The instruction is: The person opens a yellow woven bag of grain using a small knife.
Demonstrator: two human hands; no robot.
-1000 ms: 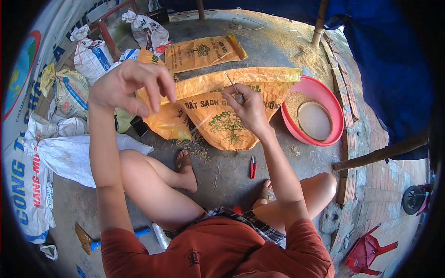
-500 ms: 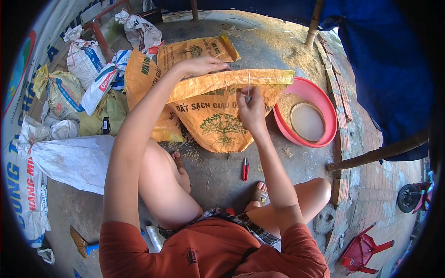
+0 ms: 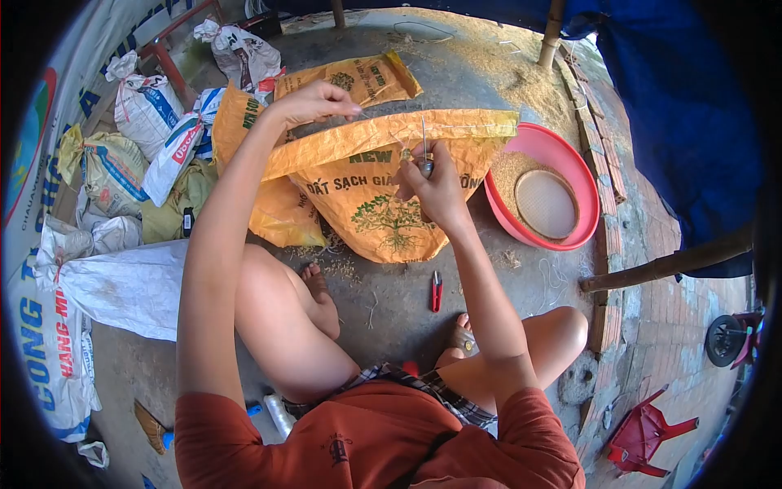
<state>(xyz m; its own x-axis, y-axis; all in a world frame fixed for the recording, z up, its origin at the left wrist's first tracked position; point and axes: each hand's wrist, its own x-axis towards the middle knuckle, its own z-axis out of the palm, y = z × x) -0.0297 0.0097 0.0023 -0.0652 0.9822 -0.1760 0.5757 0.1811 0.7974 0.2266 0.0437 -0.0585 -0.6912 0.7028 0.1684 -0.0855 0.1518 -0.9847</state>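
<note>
The person sits on the concrete floor (image 3: 391, 314) with the filled orange woven sack (image 3: 383, 196) standing just beyond their feet, its folded top edge running left to right at hand height. The right hand (image 3: 436, 183) is closed around the handle of a long metal sack needle (image 3: 423, 140), which points up against that folded edge. The left hand (image 3: 314, 102) hovers above the sack's far left corner, fingers loosely curled and pinching together; whether it holds thread I cannot tell. A round red plastic basin (image 3: 562, 167) of grain touches the sack's right side, and tied white sacks (image 3: 147, 106) crowd the left, so open floor lies only near the feet, where small red clippers (image 3: 437, 291) rest. Half a second ago the left hand lay flat on the folded edge; now it is lifted off and drawn leftward, while the needle stays upright.
</note>
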